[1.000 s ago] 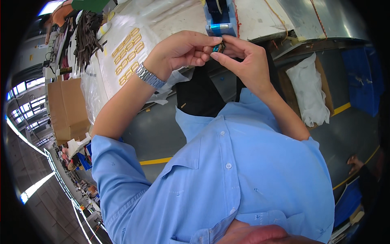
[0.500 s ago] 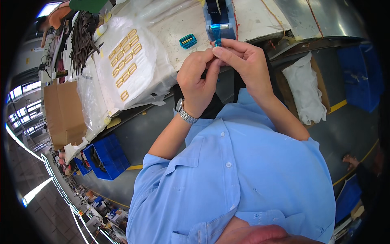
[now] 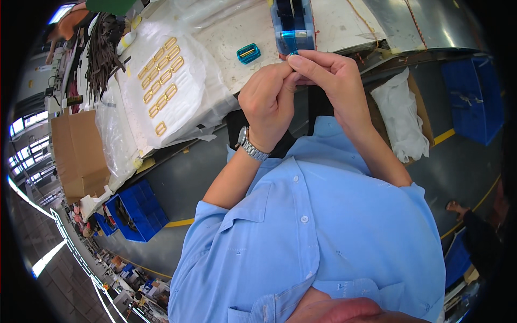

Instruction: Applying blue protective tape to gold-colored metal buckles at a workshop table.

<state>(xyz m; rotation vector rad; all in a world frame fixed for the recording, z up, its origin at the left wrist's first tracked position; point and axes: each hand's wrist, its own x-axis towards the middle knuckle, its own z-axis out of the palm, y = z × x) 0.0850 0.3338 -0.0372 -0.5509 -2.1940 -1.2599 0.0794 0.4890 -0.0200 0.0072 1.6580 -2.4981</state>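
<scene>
Here's the blue tape (image 3: pixel 291 44), glossy and see-through enough to catch the light, a short narrow strip running from the front of the blue dispenser (image 3: pixel 308 39) straight to the fingers. Off to the left on the white worktop (image 3: pixel 334 27) lies 1 buckle in a shiny teal-blue covering (image 3: pixel 248 53), rounded oblong in outline, a gold bar showing through its middle.

Now the hard part to see: the tape's lower end vanishes behind the fingertips, and whatever may sit between the 2 hands is out of sight. The dispenser's top is cut off by the upper edge of the view.

To the fingers, then! The right hand (image 3: pixel 339 83) has thumb and index narrowed to a pinch, with the tape's end right at their tips, just below the dispenser. The left hand (image 3: pixel 266 102) is curled in close, its fingertips tucked up against the right hand's; what they grip, I cannot tell. The covered buckle sits clear of both hands, just beyond the left knuckles, while bare gold buckles (image 3: pixel 156 86) lie in rows on a white sheet (image 3: pixel 188 81) farther left.
</scene>
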